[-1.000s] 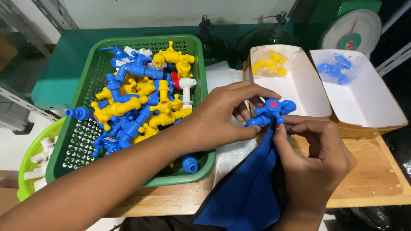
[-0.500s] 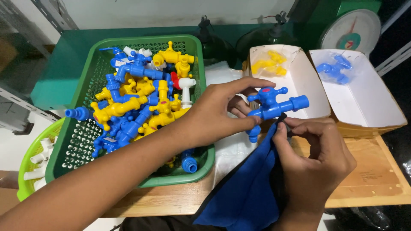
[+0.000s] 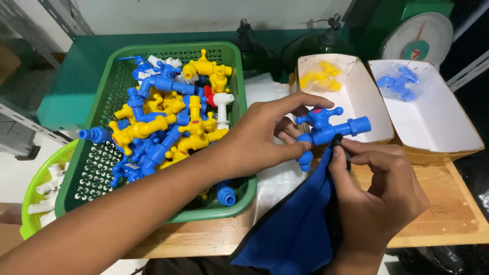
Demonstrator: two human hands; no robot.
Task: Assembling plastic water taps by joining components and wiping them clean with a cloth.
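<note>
The left hand grips a blue plastic tap (spout down), the right hand pinching a blue cloth.

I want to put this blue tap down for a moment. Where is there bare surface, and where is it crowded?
Free: the floor of the right paper tray in front of its bagged blue taps; the wooden tabletop right of the right hand.
Crowded: the green basket, heaped with taps.

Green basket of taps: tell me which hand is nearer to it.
Left. The left hand sits right beside the green basket's right rim, gripping the blue tap. The right hand is farther right, over the wooden board, pinching the blue cloth.
</note>
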